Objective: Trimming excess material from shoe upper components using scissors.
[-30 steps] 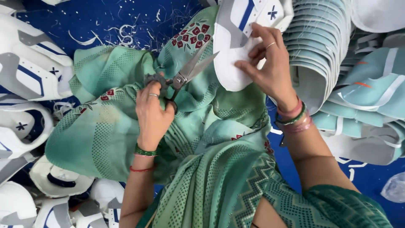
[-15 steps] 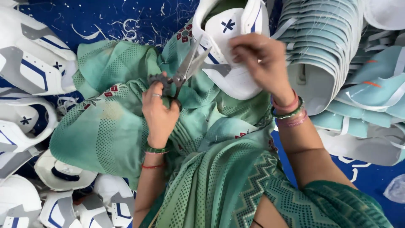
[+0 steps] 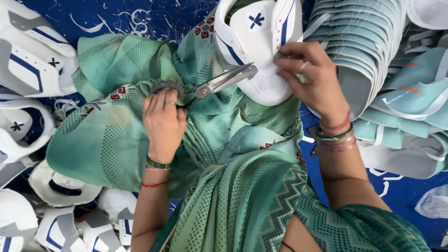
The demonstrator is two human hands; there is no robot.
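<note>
Shoe upper (image 3: 263, 51), white with blue stripes, lies on the green cloth (image 3: 107, 140) over the lap, up and right of centre. It looks light and floppy, best pinched at its stitched edge. Going left to right: the left hand (image 3: 164, 123) is closed through the handles of the scissors (image 3: 219, 81), blades nearly shut against the upper; the right hand (image 3: 315, 77) pinches its right edge. More white uppers (image 3: 32, 60) lie far left, stacked teal pieces (image 3: 359, 42) far right, on a thread-strewn blue sheet (image 3: 116, 16).
</note>
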